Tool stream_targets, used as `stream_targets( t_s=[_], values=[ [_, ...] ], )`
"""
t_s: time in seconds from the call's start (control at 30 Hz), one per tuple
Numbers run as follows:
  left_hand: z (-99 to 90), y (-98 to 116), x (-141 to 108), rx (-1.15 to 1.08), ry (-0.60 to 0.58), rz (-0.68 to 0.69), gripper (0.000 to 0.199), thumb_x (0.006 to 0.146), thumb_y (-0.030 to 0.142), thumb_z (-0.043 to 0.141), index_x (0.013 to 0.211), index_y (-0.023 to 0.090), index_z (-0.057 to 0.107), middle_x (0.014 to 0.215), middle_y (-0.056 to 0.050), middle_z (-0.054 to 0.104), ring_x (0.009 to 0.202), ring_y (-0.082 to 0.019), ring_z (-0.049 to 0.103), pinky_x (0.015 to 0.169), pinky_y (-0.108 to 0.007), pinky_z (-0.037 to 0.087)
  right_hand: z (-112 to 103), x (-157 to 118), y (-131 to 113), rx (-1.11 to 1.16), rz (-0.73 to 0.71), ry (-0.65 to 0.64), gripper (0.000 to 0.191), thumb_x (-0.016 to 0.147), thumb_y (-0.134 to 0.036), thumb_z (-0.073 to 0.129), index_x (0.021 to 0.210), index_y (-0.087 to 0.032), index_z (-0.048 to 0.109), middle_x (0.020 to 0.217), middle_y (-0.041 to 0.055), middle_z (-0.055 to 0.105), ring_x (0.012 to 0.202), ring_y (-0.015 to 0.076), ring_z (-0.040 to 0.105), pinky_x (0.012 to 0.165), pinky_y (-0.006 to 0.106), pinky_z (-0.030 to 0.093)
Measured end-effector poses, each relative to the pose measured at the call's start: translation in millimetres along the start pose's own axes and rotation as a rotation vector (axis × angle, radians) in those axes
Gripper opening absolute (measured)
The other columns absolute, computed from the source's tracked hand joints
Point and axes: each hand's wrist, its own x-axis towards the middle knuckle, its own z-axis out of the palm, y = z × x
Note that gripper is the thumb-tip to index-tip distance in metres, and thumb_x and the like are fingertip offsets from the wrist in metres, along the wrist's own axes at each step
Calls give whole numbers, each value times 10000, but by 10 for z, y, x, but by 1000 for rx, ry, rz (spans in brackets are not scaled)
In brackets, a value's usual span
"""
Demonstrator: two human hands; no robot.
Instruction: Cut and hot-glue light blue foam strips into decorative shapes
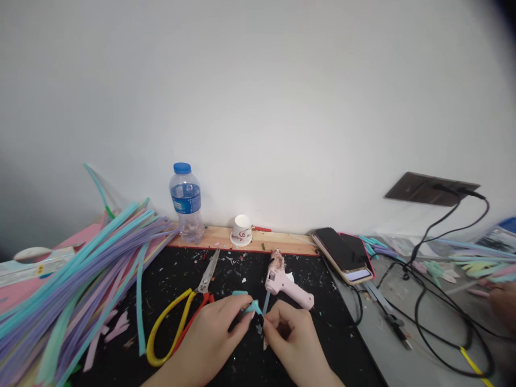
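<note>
My left hand [220, 328] is closed in a pinch on a short turquoise chenille stem piece [253, 307], bent at its end. Close beside it, my right hand [292, 336] has thumb and forefinger pressed together at the piece's lower end; what lies between those fingertips is too small to make out. Just beyond the right hand, a pale pink glue gun [288, 287] lies on the black mat [242, 269], its nozzle end stained brown. Scissors [197, 298] with yellow and red handles lie partly behind the left hand.
Pastel chenille stems [100, 274] are heaped at left. A water bottle [186, 204] and paper cup [242, 230] stand by the wall. Phones [342, 252], black cables [419, 301] and a wall socket [431, 188] are at right. Another person's hand [503, 301] shows at the right edge.
</note>
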Motion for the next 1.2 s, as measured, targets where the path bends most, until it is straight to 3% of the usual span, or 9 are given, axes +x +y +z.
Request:
stream_targets(
  t_s=[0.33,0.5,0.77,0.97,1.2],
  values=[
    [-8,5,-16,124,-11,113,217,864,247,527,1049,258,639,966,-44,710,859,-225,659,766,-274,479,12,-3,3,0,-22,-16,221,812,-235,503,597,-183,494,483,-13,539,440,104,463,449,205,332],
    [13,7,3,155,-28,79,194,870,262,521,1021,244,641,968,-44,709,863,-215,659,757,-250,480,8,-7,-7,-12,-40,-16,217,808,-207,499,592,-181,490,482,-28,505,439,90,426,442,199,307],
    [-45,131,82,-51,-110,-98,177,878,219,488,832,207,659,705,6,680,680,-151,641,658,-200,453,2,1,21,-10,-13,-33,211,819,-212,520,615,-162,540,485,-22,521,443,90,432,445,201,305],
    [-52,188,125,-209,-150,-185,204,846,171,494,720,173,654,679,5,666,676,-149,627,641,-196,434,2,6,76,91,39,-66,187,811,-209,554,636,-146,570,497,-15,552,450,83,463,453,184,332],
    [-47,200,143,-481,-191,-297,158,787,140,538,726,161,683,675,3,657,691,-154,603,655,-216,438,-26,51,12,302,209,-140,220,766,-319,615,660,-132,571,467,-28,553,314,37,371,328,148,270]
  ],
)
